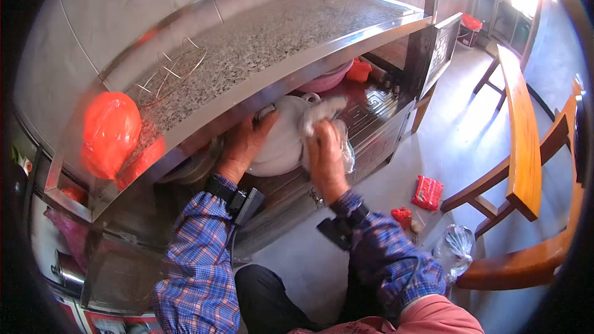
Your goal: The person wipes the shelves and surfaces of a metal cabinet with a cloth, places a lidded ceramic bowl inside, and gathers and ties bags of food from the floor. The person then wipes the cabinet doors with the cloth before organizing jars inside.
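A white rounded pot [281, 139] sits inside the open cabinet, under the stone top. My left hand [246, 143] grips its left side, with the thumb spread over the white surface and the other fingers partly hidden. A pale grey cloth [324, 111], blurred by motion, is bunched in my right hand [328, 158] against the pot's right side. Clear plastic [348, 154] shows just beyond that hand. Left of the pot, a glass-like round dish or lid [198, 164] is partly in shadow.
The metal edge [266, 65] of the granite top [266, 31] runs above my hands. Behind the pot are a pink basket [331, 79] and a red bag [359, 70]. Orange bags [111, 130] hang at left. Wooden benches [523, 142] and a red packet [427, 192] are at right.
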Demonstrator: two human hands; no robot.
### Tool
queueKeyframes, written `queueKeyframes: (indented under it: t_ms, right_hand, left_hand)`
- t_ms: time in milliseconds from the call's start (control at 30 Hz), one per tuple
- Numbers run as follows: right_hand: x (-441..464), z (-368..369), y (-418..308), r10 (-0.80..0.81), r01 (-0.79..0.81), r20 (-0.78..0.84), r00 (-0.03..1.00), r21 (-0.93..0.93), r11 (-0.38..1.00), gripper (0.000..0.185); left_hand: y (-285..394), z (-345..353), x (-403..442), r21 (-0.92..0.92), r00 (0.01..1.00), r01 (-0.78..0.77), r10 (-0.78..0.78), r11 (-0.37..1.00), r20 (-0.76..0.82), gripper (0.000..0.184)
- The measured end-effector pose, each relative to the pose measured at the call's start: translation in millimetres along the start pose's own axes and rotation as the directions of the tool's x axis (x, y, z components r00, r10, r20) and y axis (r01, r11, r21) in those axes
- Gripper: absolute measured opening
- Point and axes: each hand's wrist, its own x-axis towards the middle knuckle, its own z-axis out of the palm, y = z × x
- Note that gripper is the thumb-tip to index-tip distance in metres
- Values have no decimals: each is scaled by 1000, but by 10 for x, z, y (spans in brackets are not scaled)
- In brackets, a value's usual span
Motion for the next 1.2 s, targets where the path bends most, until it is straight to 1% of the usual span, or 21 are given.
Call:
queueKeyframes:
  t_ms: [67, 133, 200, 300, 333, 400, 433, 467, 533, 600, 633, 667, 700, 733, 767, 867, 933, 967, 1067, 1167, 1200]
  right_hand:
    - [-203, 39, -255, -41, 32, -63, 997, -136, 990, 31]
    - [-484, 110, -344, -123, 138, 119, 985, -134, 981, 34]
    - [-771, 240, -525, -103, 165, 430, 897, -109, 980, 36]
    - [-748, 362, -713, -169, 130, 489, 856, 113, 985, 41]
    - [-707, 279, -723, -79, 54, 539, 839, 61, 997, 43]
    - [-645, 149, -433, -114, 169, 453, 884, -84, 982, 43]
    - [-561, 40, -380, -165, 235, 362, 917, -157, 959, 44]
    - [-465, -27, -371, -110, 223, 403, 908, -247, 943, 37]
    - [-364, -80, -135, -222, 290, 283, 933, -224, 930, 33]
    - [-233, -130, 3, -230, 251, 149, 962, -138, 958, 28]
    - [-133, -108, 76, -88, 89, 18, 996, -47, 995, 22]
    - [-132, -87, 307, 223, -220, 7, 975, -116, 969, 13]
    - [40, -82, 521, 143, -144, -35, 989, -35, 989, 8]
    - [232, -70, 713, 250, -253, 37, 968, 171, 952, 12]
    - [415, -31, 798, 148, -151, 34, 988, 110, 982, 15]
    - [911, 82, 936, 192, -214, 158, 969, 137, 967, 22]
    - [1057, 176, 1096, 288, -319, 468, 835, -14, 948, 28]
    - [1051, 134, 1040, 286, -318, 471, 834, -13, 948, 28]
    - [943, -120, 675, 284, -414, 394, 874, 298, 860, 24]
    - [673, -357, 545, 395, -546, 396, 829, 420, 725, 28]
    - [554, -417, 519, 339, -483, 370, 865, 430, 762, 32]
  left_hand:
    - [-111, 53, -2, 104, 999, 16, -20, 994, 33, 50]
    - [-93, 28, 17, 40, 996, 48, -50, 998, 74, 51]
    - [-51, -7, 24, -27, 989, 84, -81, 996, 124, 53]
    - [-9, -63, 21, 23, 979, 108, -110, 994, 173, 53]
    - [-73, -45, 15, 63, 977, 65, -77, 996, 201, 52]
    - [-184, -38, 7, 112, 975, 25, -49, 993, 218, 52]
    - [-218, -26, 10, 39, 969, -31, 21, 999, 247, 51]
    - [-202, -14, -5, -9, 972, -40, 41, 999, 231, 52]
    - [-161, 2, -35, -103, 977, -62, 82, 993, 199, 53]
    - [-23, -46, -21, -69, 973, 103, -86, 992, 213, 55]
    - [18, -54, -42, -59, 986, 80, -71, 995, 150, 55]
    - [-8, -55, -37, -59, 987, 83, -74, 995, 144, 55]
    - [-47, -23, -40, -76, 989, 71, -60, 995, 136, 55]
    - [-82, 27, -46, -96, 991, 57, -45, 994, 128, 55]
    - [-130, 79, -34, -102, 991, 59, -46, 993, 126, 55]
    - [-192, 109, -10, -44, 990, 14, -8, 999, 142, 56]
    - [-72, -8, -35, 2, 978, 77, -75, 997, 193, 57]
    - [-86, -7, -38, 2, 979, 79, -78, 997, 191, 57]
    - [-253, 16, -35, -34, 975, 51, -42, 998, 219, 59]
    - [-208, -92, -74, 200, 960, -247, 212, 948, 184, 63]
    - [89, -312, -81, 136, 979, -84, 57, 987, 193, 65]
